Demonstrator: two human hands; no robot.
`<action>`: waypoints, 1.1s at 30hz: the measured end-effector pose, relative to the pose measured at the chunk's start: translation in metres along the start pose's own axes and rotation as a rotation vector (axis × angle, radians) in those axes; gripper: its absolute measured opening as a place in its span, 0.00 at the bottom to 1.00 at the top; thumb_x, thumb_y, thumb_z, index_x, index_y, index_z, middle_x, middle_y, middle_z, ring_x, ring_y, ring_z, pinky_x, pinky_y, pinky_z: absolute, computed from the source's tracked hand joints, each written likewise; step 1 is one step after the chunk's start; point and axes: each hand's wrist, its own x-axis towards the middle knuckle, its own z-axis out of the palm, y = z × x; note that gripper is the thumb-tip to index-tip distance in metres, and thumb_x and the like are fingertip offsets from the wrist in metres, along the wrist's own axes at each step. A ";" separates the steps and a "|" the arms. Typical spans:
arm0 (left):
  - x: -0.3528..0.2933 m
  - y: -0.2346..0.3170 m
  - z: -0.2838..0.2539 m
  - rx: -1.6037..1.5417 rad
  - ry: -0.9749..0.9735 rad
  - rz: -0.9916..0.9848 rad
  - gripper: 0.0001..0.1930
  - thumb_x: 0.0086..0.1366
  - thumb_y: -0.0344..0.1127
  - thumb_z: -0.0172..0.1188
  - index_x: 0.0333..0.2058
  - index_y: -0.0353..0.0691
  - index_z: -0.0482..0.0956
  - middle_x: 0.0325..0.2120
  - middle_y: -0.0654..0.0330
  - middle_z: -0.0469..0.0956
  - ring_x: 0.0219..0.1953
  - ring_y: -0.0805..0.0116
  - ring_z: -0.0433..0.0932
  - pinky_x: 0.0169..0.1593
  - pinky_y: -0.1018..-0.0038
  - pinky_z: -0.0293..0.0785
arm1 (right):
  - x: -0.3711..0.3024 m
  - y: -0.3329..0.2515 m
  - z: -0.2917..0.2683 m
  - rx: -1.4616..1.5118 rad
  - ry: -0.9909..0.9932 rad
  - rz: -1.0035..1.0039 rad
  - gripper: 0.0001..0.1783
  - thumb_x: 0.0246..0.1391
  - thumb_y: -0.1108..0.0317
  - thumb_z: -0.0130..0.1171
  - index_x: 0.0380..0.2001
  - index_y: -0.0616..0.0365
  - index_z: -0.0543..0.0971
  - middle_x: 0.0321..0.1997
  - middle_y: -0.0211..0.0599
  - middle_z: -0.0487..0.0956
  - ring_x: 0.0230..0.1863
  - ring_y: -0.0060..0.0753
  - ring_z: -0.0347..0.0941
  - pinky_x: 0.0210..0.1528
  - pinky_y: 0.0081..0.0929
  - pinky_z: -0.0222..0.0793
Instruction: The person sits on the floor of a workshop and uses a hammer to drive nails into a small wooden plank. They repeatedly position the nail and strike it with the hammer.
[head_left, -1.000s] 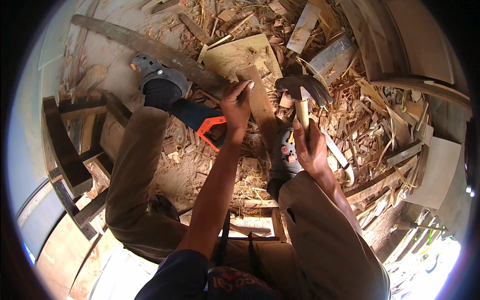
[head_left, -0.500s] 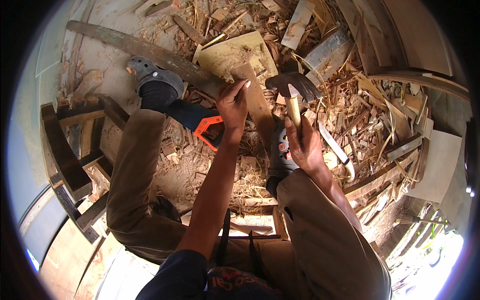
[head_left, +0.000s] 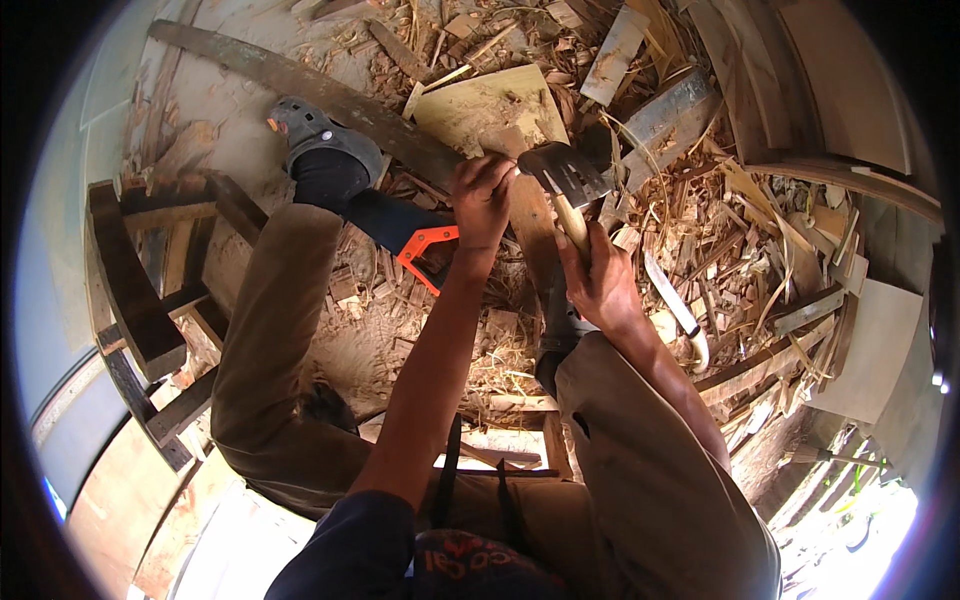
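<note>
My right hand grips the pale wooden handle of a hammer. Its broad dark metal head lies just right of my left fingertips, over a narrow brown wooden plank. My left hand is closed in a pinch at the plank's left edge; whatever sits between the fingertips is too small to make out. The plank slants from a pale square board back toward my right foot, where my right hand partly hides it. Left of my left wrist lies a handsaw with an orange-and-black handle.
A knife with a pale curved handle rests on wood chips at the right. A dark wooden frame stands at the left. A long weathered plank crosses the far floor. Loose boards lean at the right.
The hammer head has turned and come leftward and slightly down, close to my left fingertips. My left hand remains pinched at the plank. The whole view has shifted slightly.
</note>
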 end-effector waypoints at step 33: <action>0.002 -0.005 -0.016 0.051 -0.145 -0.033 0.09 0.56 0.29 0.69 0.37 0.39 0.85 0.39 0.56 0.82 0.36 0.57 0.83 0.38 0.67 0.79 | 0.024 -0.034 -0.002 0.102 0.072 0.016 0.26 0.61 0.71 0.56 0.56 0.74 0.61 0.25 0.65 0.76 0.26 0.67 0.76 0.25 0.52 0.70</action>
